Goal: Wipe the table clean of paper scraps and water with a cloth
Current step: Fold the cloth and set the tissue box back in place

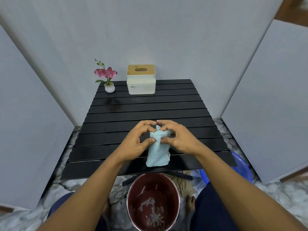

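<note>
A light blue cloth [158, 152] hangs bunched over the near part of the black slatted table [116, 124]. Both hands pinch its top end. My left hand [139, 139] grips the cloth from the left with thumb and fingers. My right hand [176, 137] grips it from the right, the fingertips of both hands almost meeting above it. The cloth's lower end rests on the slats near the front edge. A dull wet patch [113, 105] shows on the far left slats. I see no paper scraps on the tabletop.
A white tissue box [141, 85] with a wooden lid and a small pot of pink flowers [109, 80] stand at the far edge. A dark red bin [153, 202] holding wet paper scraps sits on the floor between my knees. A blue basin [241, 167] lies at the right.
</note>
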